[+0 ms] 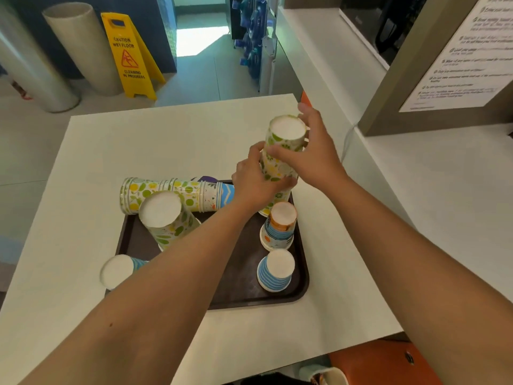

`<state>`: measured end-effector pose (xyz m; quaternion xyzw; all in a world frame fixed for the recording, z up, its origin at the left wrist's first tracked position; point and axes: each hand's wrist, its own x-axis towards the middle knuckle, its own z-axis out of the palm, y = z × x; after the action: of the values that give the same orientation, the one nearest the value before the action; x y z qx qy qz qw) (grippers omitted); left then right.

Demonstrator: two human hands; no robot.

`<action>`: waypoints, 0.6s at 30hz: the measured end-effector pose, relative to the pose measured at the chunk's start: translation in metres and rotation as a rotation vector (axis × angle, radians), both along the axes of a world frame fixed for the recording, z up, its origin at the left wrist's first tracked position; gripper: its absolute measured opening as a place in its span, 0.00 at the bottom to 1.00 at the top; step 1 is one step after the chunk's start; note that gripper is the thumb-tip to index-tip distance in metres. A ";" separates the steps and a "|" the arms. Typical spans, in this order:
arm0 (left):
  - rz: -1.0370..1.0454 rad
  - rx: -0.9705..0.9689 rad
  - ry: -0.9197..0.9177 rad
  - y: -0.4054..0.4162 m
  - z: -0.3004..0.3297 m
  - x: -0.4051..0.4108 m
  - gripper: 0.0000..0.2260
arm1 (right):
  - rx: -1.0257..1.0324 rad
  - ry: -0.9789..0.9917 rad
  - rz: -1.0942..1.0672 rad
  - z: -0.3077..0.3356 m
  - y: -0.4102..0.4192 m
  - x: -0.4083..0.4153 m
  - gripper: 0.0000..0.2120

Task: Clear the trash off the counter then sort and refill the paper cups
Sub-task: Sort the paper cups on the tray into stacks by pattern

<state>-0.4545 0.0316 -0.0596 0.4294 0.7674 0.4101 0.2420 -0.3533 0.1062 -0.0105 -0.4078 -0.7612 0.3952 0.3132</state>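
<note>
A tall upside-down stack of lemon-print paper cups (284, 137) stands at the far right corner of the dark brown tray (241, 290). My left hand (256, 182) grips the stack's lower part. My right hand (308, 151) grips its upper part from the right. On the tray also lie a sideways row of nested lemon-print cups (166, 193), an upside-down lemon-print stack (166, 218), an orange-and-blue stack (280, 226) and a blue-striped cup (274, 270). Another blue-striped cup (119, 270) lies at the tray's left edge.
The tray sits on a white table (155, 140). A white counter (444, 190) with a notice board (455, 56) runs along the right. A yellow wet-floor sign (130, 56) and grey rolls (80, 45) stand on the floor beyond. An orange seat (383, 362) is near me.
</note>
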 end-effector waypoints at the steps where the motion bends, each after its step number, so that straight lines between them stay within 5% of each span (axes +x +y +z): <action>1: -0.012 -0.021 -0.006 0.000 -0.003 0.000 0.41 | 0.026 -0.042 0.007 -0.003 0.003 -0.003 0.42; 5: -0.040 -0.072 -0.077 -0.004 -0.021 0.000 0.43 | 0.081 -0.109 0.000 -0.026 0.007 -0.002 0.37; 10: -0.049 -0.105 -0.194 -0.012 -0.028 0.002 0.31 | 0.042 -0.171 0.021 -0.055 0.004 0.005 0.35; 18: -0.024 -0.164 -0.160 -0.014 -0.031 0.004 0.23 | 0.009 -0.223 -0.008 -0.060 0.013 0.012 0.37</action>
<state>-0.4507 0.0177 -0.0910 0.3830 0.7714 0.3760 0.3418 -0.3409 0.1187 -0.0707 -0.4508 -0.7915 0.3429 0.2298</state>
